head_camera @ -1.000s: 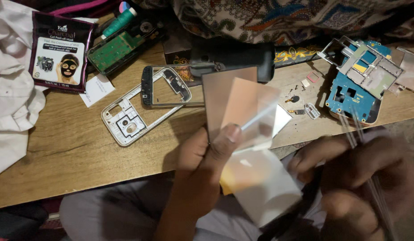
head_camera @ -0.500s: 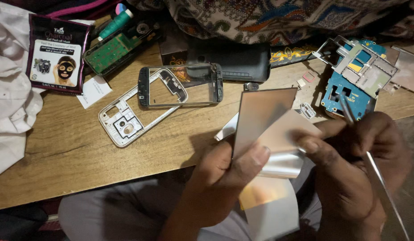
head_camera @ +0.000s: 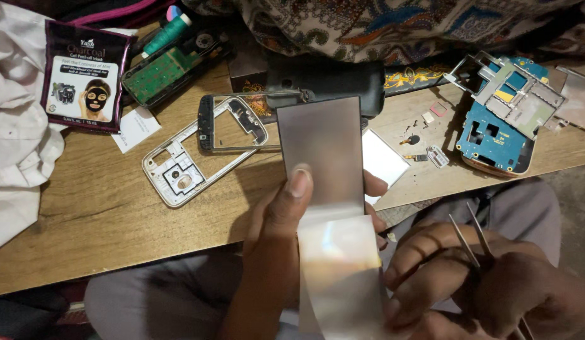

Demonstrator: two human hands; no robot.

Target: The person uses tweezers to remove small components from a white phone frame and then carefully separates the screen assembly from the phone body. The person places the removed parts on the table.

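Between the two hands, above the lap and just short of the near edge of the table (head_camera: 84, 226), a thin grey display panel (head_camera: 319, 151) was held upright. It was pinched by the left hand (head_camera: 280, 245), with the thumb (head_camera: 298, 186) pressed flat on its lower face and the fingers wrapped behind, their tips showing past its right edge. A glossy, translucent film sheet (head_camera: 339, 277) hung from the panel's lower end, bowed and catching the light.

The right hand (head_camera: 487, 283) was closed around a pair of metal tweezers (head_camera: 472, 236), whose points were raised and stood apart from the film; the forefinger was extended toward the film's lower right edge.

The panel was judged light, stiff and brittle, likely to crack if flexed and to smudge if touched on its face, so a hold by the long edges would suit it better than pressure at the middle. The film was judged very light, limp and slippery, easily creased, and best lifted at a corner.

Beyond the left hand, two empty phone frames (head_camera: 191, 148) lay on the table, with a green circuit board (head_camera: 160, 69) and a dark sachet (head_camera: 84, 75) farther to the left. Beyond the right hand lay a blue circuit board (head_camera: 494, 135) and a few small loose parts (head_camera: 428, 151).
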